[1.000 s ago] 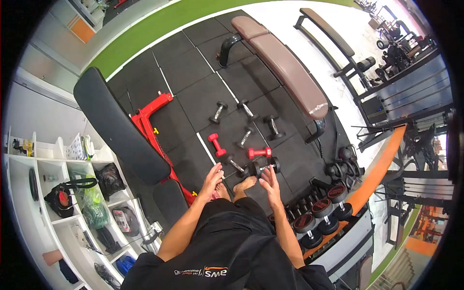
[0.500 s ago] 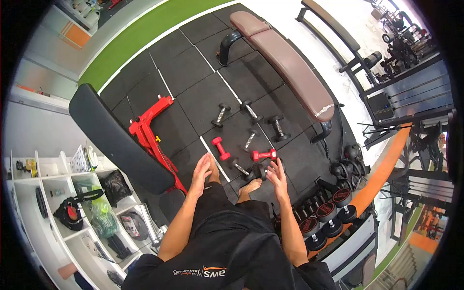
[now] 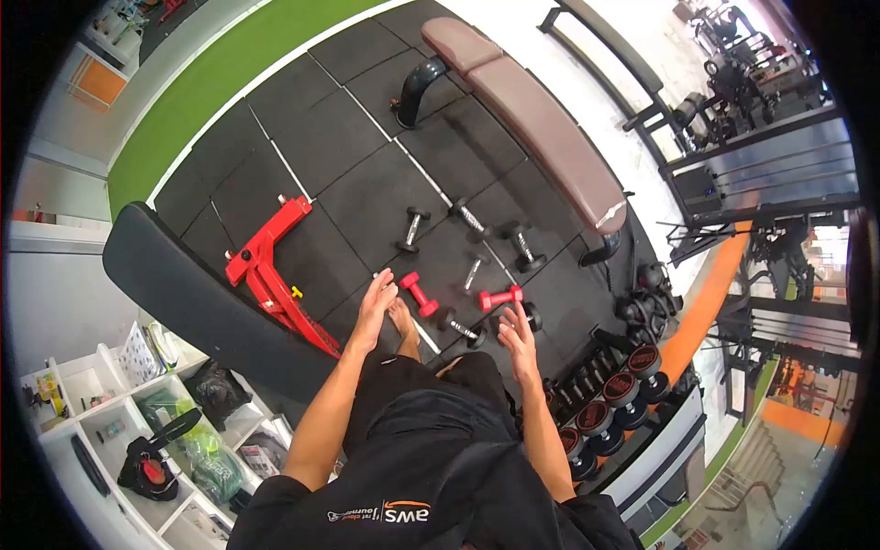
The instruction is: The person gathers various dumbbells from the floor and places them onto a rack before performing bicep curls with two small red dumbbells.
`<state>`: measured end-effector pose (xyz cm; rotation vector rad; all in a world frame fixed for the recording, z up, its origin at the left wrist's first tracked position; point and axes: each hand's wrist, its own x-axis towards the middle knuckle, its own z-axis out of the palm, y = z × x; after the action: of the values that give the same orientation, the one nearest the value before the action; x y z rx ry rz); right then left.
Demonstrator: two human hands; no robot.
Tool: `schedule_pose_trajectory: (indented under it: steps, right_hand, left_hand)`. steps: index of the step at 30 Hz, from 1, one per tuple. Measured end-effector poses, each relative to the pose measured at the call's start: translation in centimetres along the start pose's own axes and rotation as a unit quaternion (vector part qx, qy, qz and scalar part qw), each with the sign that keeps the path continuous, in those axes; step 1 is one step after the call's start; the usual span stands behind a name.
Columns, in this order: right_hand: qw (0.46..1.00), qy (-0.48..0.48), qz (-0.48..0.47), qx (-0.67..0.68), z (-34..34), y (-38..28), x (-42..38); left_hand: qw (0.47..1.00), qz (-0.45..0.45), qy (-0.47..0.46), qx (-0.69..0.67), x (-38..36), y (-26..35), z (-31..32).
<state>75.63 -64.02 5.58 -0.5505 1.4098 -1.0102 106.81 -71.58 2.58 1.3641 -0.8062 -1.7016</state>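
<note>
Head view, mid-frame: the left hand point(image 3: 372, 313), unclenched, hovers left of one red dumbbell point(image 3: 419, 294), the right hand point(image 3: 519, 345), likewise unclenched, below a second red dumbbell point(image 3: 500, 298).

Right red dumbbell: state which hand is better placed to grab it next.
Probably the right hand: it looks empty and appears closer to the right red dumbbell; the left hand appears nearer the left red dumbbell.
</note>
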Motion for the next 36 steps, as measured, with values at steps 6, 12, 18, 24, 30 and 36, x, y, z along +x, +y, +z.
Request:
schedule_pose_trajectory:
  steps: [6, 12, 18, 24, 30, 36]
  right_hand:
    - [0.997, -0.017, -0.012, -0.072, 0.7, -1.6, 1.6]
    - [0.997, -0.009, 0.041, -0.065, 1.7, -1.8, 2.6]
    - [0.994, -0.052, 0.071, -0.066, 0.8, 0.5, 3.8]
    - [0.991, -0.056, 0.113, -0.037, -1.3, 2.1, 6.1]
    - [0.996, -0.056, 0.053, -0.049, -2.9, 6.7, 10.9]
    - [0.979, -0.014, -0.019, -0.204, -3.1, 14.1, 16.6]
  left_hand:
    - [0.999, -0.009, 0.008, -0.043, 1.7, 1.2, -0.1]
    - [0.997, -0.030, 0.012, -0.071, 2.2, 0.6, 0.8]
    - [0.998, -0.041, 0.017, -0.051, 3.0, -0.4, 1.8]
    - [0.999, -0.038, 0.026, -0.024, 3.6, -1.8, 4.4]
    - [0.998, -0.046, 0.028, 0.029, 6.1, -7.1, 6.7]
    - [0.989, -0.033, 0.018, 0.145, 12.4, -16.9, 6.6]
